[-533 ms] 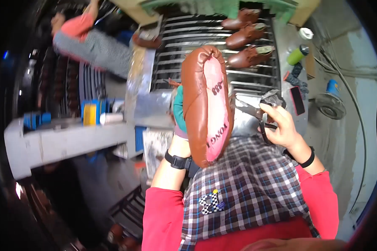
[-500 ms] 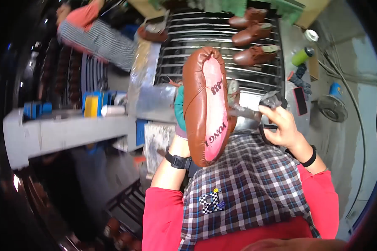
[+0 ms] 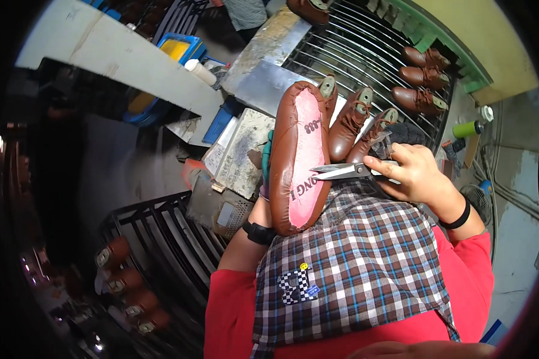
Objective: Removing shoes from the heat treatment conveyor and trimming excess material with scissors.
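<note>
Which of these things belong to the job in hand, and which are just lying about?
In the job:
- brown shoe, pink sole showing, held by the gloved left hand
- scissors, in the right hand

Seemingly just lying about:
- green bottle
- white cylinder

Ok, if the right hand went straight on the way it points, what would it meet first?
Probably the pink sole of the brown shoe: the scissors in the right hand point left, tips overlapping it in view, though contact is unclear.
</note>
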The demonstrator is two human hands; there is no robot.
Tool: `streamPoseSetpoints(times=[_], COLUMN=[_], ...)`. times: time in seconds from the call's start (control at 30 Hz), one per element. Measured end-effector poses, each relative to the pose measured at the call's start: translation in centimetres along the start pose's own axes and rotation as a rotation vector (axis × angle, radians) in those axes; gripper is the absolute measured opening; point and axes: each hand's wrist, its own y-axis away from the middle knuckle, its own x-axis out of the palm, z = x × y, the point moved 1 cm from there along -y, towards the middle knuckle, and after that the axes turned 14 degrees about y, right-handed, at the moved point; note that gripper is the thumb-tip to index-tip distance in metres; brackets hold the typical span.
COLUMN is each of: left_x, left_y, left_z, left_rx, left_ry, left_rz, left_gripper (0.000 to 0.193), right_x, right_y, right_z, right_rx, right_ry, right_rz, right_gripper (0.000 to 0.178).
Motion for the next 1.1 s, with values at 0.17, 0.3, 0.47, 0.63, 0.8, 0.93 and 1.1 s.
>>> streamPoseSetpoints(times=[0.17,0.3,0.47,0.63,0.8,0.93,1.1], left_x=[0.4,0.4,0.8,-0.8,-0.9,-2.8,-3.3], left_y=[0.5,0.9,1.0,4.0,4.1,3.9,3.9], left_z=[0.6,0.6,0.7,1.9,4.0,3.8,3.6], left_rx=[0.015,0.015,0.031,0.104,0.331,0.103,0.081], left_ry=[-0.009,-0.007,0.008,0.156,-0.241,0.200,0.230], left_rz=[0.078,0.139,0.201,-0.020,0.150,0.084,0.072], left_gripper=[0.039,0.041,0.043,0.044,0.044,0.045,0.047], right_x=[-2.2,0.1,5.0,3.8,0.3,-0.2,-1.0], right_y=[-2.5,-2.6,-2.0,-2.2,-1.7,-2.7,-4.4], right_z=[-0.1,0.3,2.9,1.9,2.0,2.6,2.9], right_rx=[-0.197,-0.402,-0.045,0.033,-0.256,-0.354,-0.447], right_ry=[0.209,-0.132,-0.783,-0.579,-0.186,-0.007,0.120], right_rz=[-0.031,0.039,0.132,0.015,0.032,0.029,0.008], right_gripper=[0.047,0.054,0.059,0.063,0.061,0.058,0.058])
